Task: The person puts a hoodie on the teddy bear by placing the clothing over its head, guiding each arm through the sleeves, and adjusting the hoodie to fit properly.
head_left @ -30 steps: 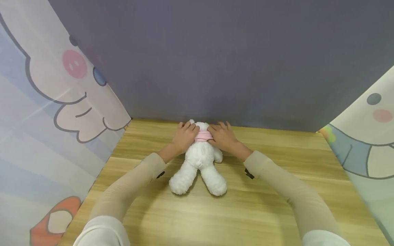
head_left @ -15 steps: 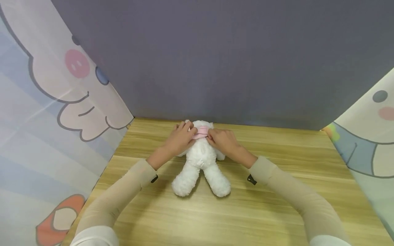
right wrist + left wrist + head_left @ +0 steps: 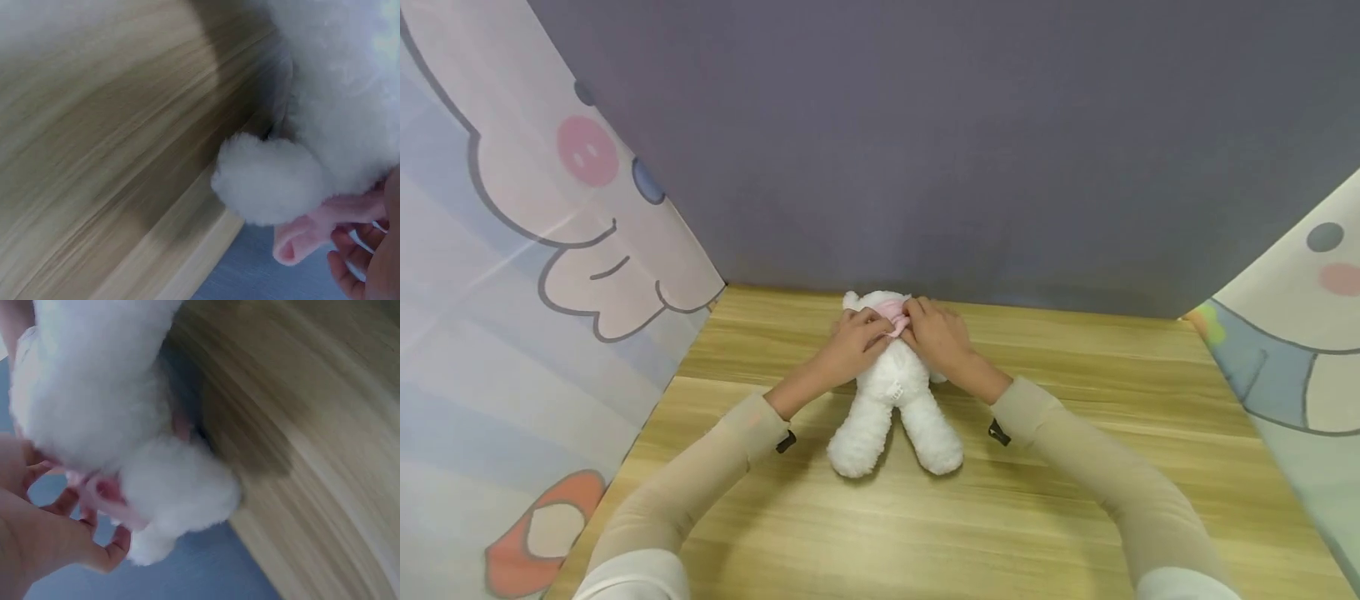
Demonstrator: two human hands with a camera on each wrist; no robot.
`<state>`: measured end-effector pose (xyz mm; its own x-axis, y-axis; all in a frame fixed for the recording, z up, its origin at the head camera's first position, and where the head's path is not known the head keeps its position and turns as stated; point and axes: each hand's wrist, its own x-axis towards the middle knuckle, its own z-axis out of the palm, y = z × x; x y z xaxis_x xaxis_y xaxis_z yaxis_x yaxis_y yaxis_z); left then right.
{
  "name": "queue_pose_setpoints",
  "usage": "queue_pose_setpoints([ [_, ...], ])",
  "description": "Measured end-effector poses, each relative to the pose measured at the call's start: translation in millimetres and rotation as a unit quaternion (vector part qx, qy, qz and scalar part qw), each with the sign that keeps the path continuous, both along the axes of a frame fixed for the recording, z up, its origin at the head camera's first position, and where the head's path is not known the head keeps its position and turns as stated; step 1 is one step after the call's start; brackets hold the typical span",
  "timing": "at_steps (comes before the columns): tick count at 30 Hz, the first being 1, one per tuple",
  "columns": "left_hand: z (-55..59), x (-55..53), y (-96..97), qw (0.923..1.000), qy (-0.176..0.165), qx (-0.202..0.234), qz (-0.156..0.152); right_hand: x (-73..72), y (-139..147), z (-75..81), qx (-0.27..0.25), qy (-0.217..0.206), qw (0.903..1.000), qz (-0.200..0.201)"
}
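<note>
A white fluffy plush toy [image 3: 895, 375] lies on the wooden table [image 3: 880, 533], its legs pointing toward me. Round its neck is a pink scarf-like cloth [image 3: 892, 312], bunched and folded between the hands. My left hand [image 3: 853, 346] pinches the cloth from the left. From the right, my right hand [image 3: 942, 337] pinches its other side. The left wrist view has the left hand's bent fingers [image 3: 119, 544] at a pink loop [image 3: 103, 490] beside a fluffy arm. A pink end [image 3: 297, 240] hangs next to the right hand [image 3: 369, 262] in the right wrist view.
A grey panel [image 3: 925, 150] rises at the table's far edge, just behind the toy's head. Printed cartoon sheets stand along the left side [image 3: 490, 333] and the right side [image 3: 1307, 350].
The pink cloth has gone from a flat band to a bunched, slanting fold. Both hands have drawn closer together over it, and the toy has shifted slightly.
</note>
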<state>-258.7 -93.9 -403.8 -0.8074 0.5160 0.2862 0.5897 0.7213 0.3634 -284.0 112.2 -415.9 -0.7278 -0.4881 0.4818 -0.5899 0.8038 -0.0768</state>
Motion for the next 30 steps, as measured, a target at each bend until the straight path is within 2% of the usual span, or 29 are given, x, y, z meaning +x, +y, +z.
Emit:
queue_pose_setpoints([
  [5, 7.5, 15.7, -3.6, 0.9981, -0.031, -0.052, -0.005, 3.6, 7, 2.7, -0.006, -0.002, 0.9993, 0.038],
  [9, 9.9, 32.4, -12.3, 0.9961, -0.064, -0.055, -0.025, 15.4, 16, 6.7, -0.016, -0.029, 0.9960, 0.083],
  [13, 9.1, 38.2, -16.2, 0.9947, -0.090, -0.038, -0.032, 28.1, 30, 15.6, -0.029, -0.110, 0.9856, 0.126],
  [18, 10.2, 31.8, -14.7, 0.9946, -0.094, -0.041, -0.019, 32.0, 45, 31.1, -0.017, -0.235, 0.9594, 0.154],
  [19, 9.6, 29.3, -14.4, 0.9950, -0.088, -0.044, -0.020, 31.2, 46, 32.3, -0.011, -0.249, 0.9560, 0.155],
  [21, 6.5, 22.4, -13.2, 0.9965, -0.057, -0.056, -0.026, 27.8, 44, 30.7, 0.000, -0.251, 0.9558, 0.154],
  [24, -2.2, 9.9, -9.9, 0.9974, -0.003, -0.069, -0.019, 21.6, 37, 20.6, -0.003, -0.212, 0.9675, 0.138],
  [26, -10.6, 3.0, -6.8, 0.9953, 0.035, -0.090, 0.001, 19.3, 31, 11.1, -0.012, -0.180, 0.9766, 0.118],
  [30, -27.1, 3.4, -0.4, 0.9836, 0.099, -0.147, 0.032, 22.9, 20, -8.3, 0.002, -0.115, 0.9896, 0.086],
])
